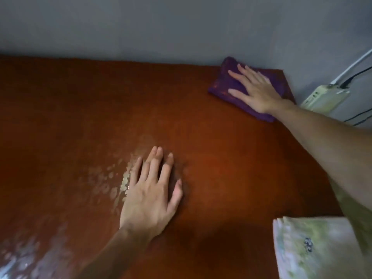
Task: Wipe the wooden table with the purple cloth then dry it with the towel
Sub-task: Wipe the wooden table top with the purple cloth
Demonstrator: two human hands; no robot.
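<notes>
The cloth [231, 87] lies folded at the far right corner of the table [80, 117], close against the wall [181, 23], and the right hand [255, 91] presses it flat with straight, spread fingers, holding nothing in a curl. The left hand [150, 190] rests palm down mid-table, fingers straight and slightly apart, just beside a patch of water drops [112, 182]. The cloth looks soft, light and limp, likely damp, so it should slide under a flat palm and bunch if pushed from one edge; pressing on its middle, as now, seems the best hold, and a pinch at a fold would do for lifting. The wet, glossy wood is probably slippery, so the bracing hand may skate. The cloth's far side is hemmed in by the wall and its right side by the table's right edge, beyond which a power strip [326, 97] with cables [352, 67] sits near; sweeps that way risk flinging water at it. Open room runs left and toward the person, across the broad bare wood. A pale folded towel [312, 248], blurred, lies at the near right corner, and more wet sheen shows at the near left
</notes>
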